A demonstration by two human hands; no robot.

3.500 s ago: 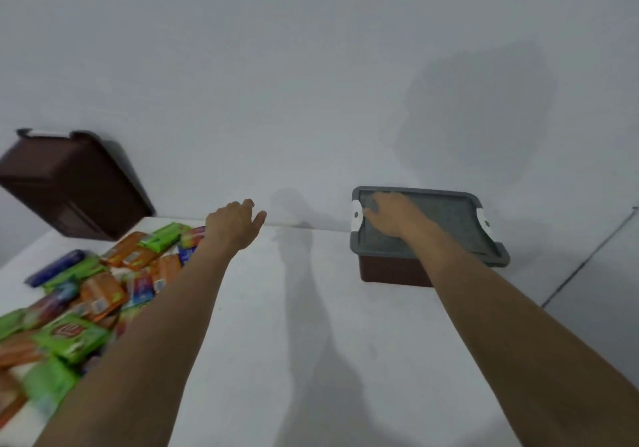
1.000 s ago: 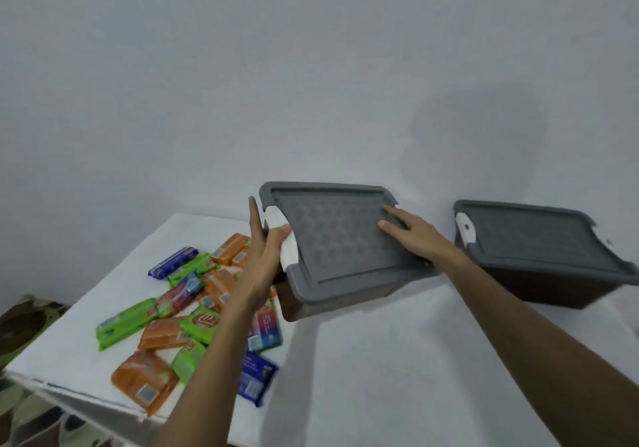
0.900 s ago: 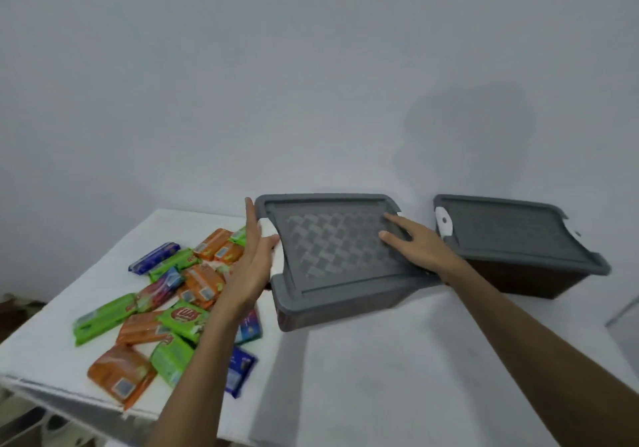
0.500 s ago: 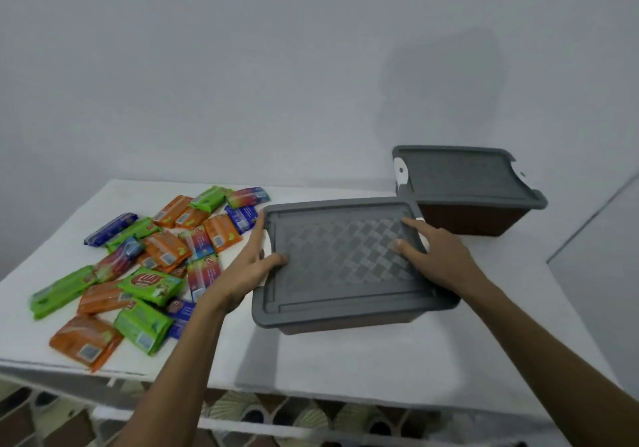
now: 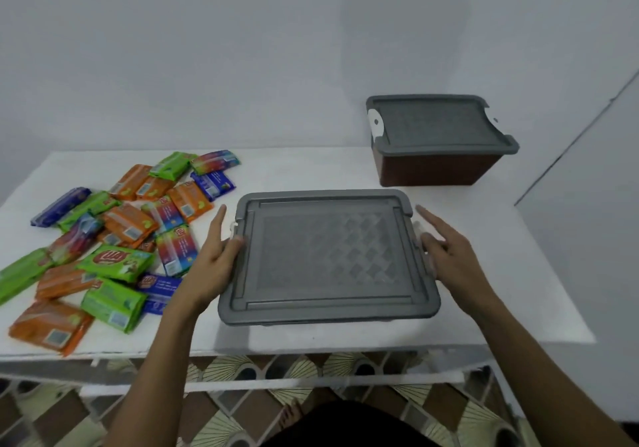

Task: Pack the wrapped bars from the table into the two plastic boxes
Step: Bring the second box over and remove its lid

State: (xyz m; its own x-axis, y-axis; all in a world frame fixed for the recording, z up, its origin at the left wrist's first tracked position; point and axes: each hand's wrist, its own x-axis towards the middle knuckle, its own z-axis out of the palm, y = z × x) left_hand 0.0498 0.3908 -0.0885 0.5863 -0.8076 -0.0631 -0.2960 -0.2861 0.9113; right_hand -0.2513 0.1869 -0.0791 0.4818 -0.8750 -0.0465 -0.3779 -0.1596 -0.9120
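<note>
Spanning the middle of the frame, the white table [image 5: 311, 170] carries all items. At centre, the near box [image 5: 328, 256] sits with its grey lid [image 5: 325, 273] closed. At upper right, the far box [image 5: 435, 142], brown-walled and likewise lidded, stands apart from it. At left, the wrapped bars [image 5: 114, 235] lie in a loose, overlapping pile of orange, green, blue and multicoloured packs, none inside a box. My left hand [image 5: 214, 263] rests open against the near box's left edge, thumb on the lid rim. My right hand [image 5: 449, 256] is open at the right edge, fingers extended; whether it touches I cannot tell.
</note>
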